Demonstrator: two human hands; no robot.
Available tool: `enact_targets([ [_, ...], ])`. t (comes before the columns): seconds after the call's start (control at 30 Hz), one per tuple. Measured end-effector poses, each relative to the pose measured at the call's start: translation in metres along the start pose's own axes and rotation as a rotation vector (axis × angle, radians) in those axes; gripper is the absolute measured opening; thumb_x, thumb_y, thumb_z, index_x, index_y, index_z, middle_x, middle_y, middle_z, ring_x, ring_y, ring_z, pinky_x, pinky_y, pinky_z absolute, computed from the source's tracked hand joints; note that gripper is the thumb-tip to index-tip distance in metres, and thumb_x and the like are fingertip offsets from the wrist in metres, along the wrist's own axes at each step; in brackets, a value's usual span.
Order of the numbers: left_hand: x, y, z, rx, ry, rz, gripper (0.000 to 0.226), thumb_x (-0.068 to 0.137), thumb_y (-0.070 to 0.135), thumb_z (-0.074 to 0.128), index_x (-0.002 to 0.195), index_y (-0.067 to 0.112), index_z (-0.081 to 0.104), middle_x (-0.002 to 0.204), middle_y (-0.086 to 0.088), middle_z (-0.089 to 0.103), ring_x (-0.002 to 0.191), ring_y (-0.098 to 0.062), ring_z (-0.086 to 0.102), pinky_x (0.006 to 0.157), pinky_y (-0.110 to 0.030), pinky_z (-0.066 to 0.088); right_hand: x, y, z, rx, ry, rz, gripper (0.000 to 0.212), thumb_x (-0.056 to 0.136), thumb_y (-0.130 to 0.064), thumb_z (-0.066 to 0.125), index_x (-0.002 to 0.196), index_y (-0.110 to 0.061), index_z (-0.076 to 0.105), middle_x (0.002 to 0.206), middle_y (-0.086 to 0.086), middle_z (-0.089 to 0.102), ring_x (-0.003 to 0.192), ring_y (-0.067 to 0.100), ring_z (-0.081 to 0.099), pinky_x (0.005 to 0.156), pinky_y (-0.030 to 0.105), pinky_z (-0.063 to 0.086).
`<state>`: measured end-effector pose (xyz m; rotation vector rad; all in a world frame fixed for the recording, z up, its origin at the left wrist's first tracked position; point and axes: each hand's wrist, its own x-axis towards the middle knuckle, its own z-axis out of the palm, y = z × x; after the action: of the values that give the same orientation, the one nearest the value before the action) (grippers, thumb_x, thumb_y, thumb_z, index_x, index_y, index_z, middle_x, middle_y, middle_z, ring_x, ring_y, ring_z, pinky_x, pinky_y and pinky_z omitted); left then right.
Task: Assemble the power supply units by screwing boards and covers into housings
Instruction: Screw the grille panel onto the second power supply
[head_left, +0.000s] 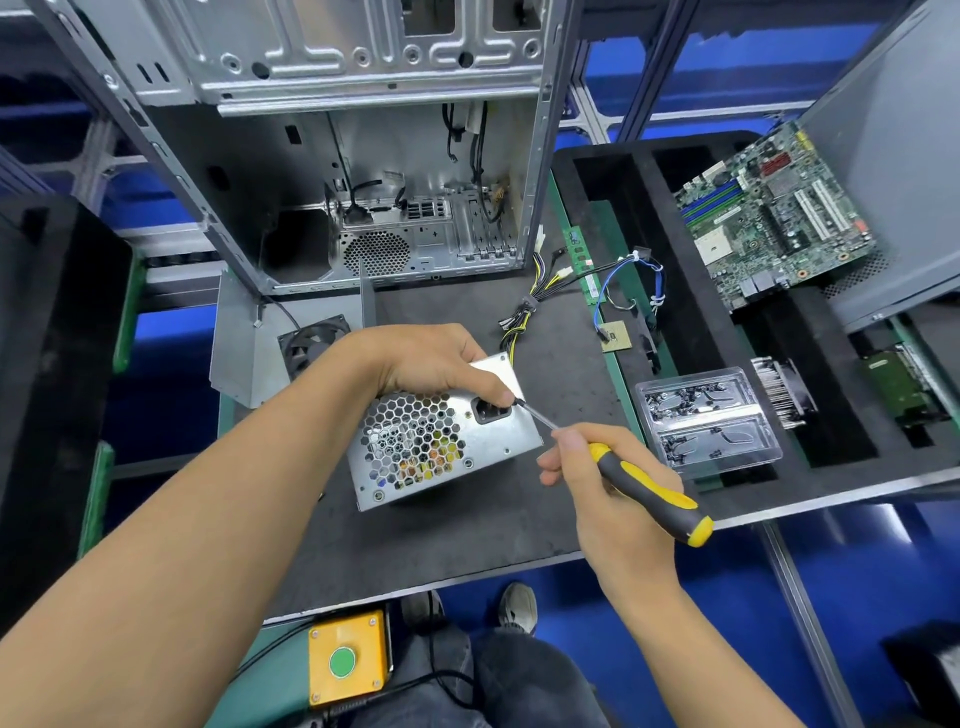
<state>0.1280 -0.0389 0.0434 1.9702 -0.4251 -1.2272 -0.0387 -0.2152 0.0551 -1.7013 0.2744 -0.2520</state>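
PSU (441, 441) sits tilted on the mat (467, 530) in front of the case (363, 182), mesh face up. Left hand (431, 364) grips its top edge, fingers curled over by the socket, apparently steadying a screw at the driver tip. Right hand (602, 478) pinches the driver (644, 483) near the shaft, thumb and fingers wrapped round it. Advice: keep the shaft square to the hole, press lightly, start slow to avoid cross-threading. Spare screws in the tray (706, 421) just beside.

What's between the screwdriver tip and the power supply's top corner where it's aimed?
Only the left hand: its fingertips curl over that corner of the power supply, right at the screwdriver tip. The screw itself is hidden.
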Motion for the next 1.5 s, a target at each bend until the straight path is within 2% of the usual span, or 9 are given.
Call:
enact_targets([
  [0.57,0.003,-0.002,0.000,-0.004,0.006,-0.023,0.056,0.062,0.064,0.077,0.083,0.011,0.078,0.083,-0.008,0.058,0.074,-0.023,0.042,0.072,-0.039,0.030,0.006,-0.001,-0.003,-0.057,-0.064,-0.037,0.013,0.088,-0.036,0.062,0.081,-0.027,0.069,0.070,-0.010,0.072,0.062,0.009,0.070,0.059,0.012,0.050],
  [0.73,0.001,-0.001,0.000,0.012,0.019,-0.020,0.052,0.062,0.064,0.075,0.077,0.015,0.077,0.075,-0.008,0.055,0.067,-0.021,0.039,0.062,-0.035,0.029,0.006,0.000,-0.003,-0.078,-0.084,-0.051,0.010,0.090,-0.025,0.067,0.081,-0.028,0.071,0.071,-0.009,0.072,0.063,0.009,0.070,0.060,0.013,0.051],
  [0.9,0.001,-0.001,0.000,0.008,0.027,-0.011,0.047,0.062,0.062,0.075,0.074,0.016,0.077,0.071,-0.007,0.057,0.064,-0.020,0.041,0.060,-0.032,0.030,0.007,-0.010,-0.002,-0.164,-0.110,-0.254,0.010,0.089,-0.028,0.069,0.080,-0.024,0.071,0.086,-0.008,0.063,0.078,0.011,0.064,0.063,0.010,0.043],
  [1.1,0.001,-0.003,-0.002,0.024,0.016,0.039,0.031,0.085,0.045,0.075,0.061,0.024,0.074,0.047,0.015,0.045,0.043,-0.002,0.033,0.042,-0.014,0.027,0.024,-0.021,0.008,-0.202,-0.121,-0.236,0.012,0.086,-0.027,0.071,0.089,-0.034,0.062,0.080,-0.012,0.063,0.075,0.008,0.063,0.061,0.012,0.043],
  [1.23,0.000,0.000,-0.002,0.038,0.023,0.020,0.034,0.072,0.055,0.074,0.064,0.021,0.074,0.051,0.010,0.041,0.049,-0.009,0.029,0.050,-0.027,0.023,0.045,-0.031,0.009,-0.359,-0.085,-0.304,0.046,0.082,-0.033,0.076,0.110,-0.036,0.041,0.081,-0.015,0.063,0.066,0.007,0.063,0.060,0.023,0.047],
  [1.33,0.000,0.001,-0.003,0.053,0.021,0.030,0.038,0.070,0.057,0.072,0.064,0.020,0.072,0.050,0.010,0.039,0.049,-0.010,0.028,0.050,-0.027,0.022,0.058,-0.038,0.015,-0.398,-0.111,-0.323,0.039,0.080,-0.030,0.079,0.100,-0.031,0.045,0.077,-0.012,0.059,0.073,0.002,0.057,0.064,0.014,0.044],
  [1.4,0.000,0.000,-0.005,0.056,0.015,0.035,0.037,0.072,0.057,0.071,0.061,0.022,0.070,0.047,0.012,0.036,0.046,-0.008,0.027,0.047,-0.023,0.023,0.061,-0.041,0.022,-0.395,-0.139,-0.320,0.036,0.079,-0.024,0.080,0.100,-0.026,0.051,0.084,-0.014,0.058,0.078,0.004,0.058,0.070,0.020,0.049],
  [1.43,0.000,0.000,-0.005,0.055,0.016,0.033,0.037,0.071,0.058,0.072,0.059,0.023,0.070,0.047,0.013,0.035,0.045,-0.007,0.027,0.045,-0.021,0.023,0.061,-0.043,0.024,-0.377,-0.147,-0.313,0.046,0.078,-0.020,0.081,0.110,-0.028,0.050,0.087,-0.015,0.059,0.079,0.006,0.060,0.072,0.025,0.052],
  [1.5,0.000,-0.001,-0.006,0.041,0.012,0.033,0.038,0.067,0.061,0.072,0.053,0.026,0.067,0.046,0.013,0.033,0.044,-0.007,0.025,0.042,-0.019,0.023,0.062,-0.046,0.027,-0.353,-0.153,-0.357,0.091,0.075,-0.009,0.082,0.141,-0.045,0.030,0.100,-0.009,0.061,0.084,0.010,0.062,0.074,0.024,0.053],
])
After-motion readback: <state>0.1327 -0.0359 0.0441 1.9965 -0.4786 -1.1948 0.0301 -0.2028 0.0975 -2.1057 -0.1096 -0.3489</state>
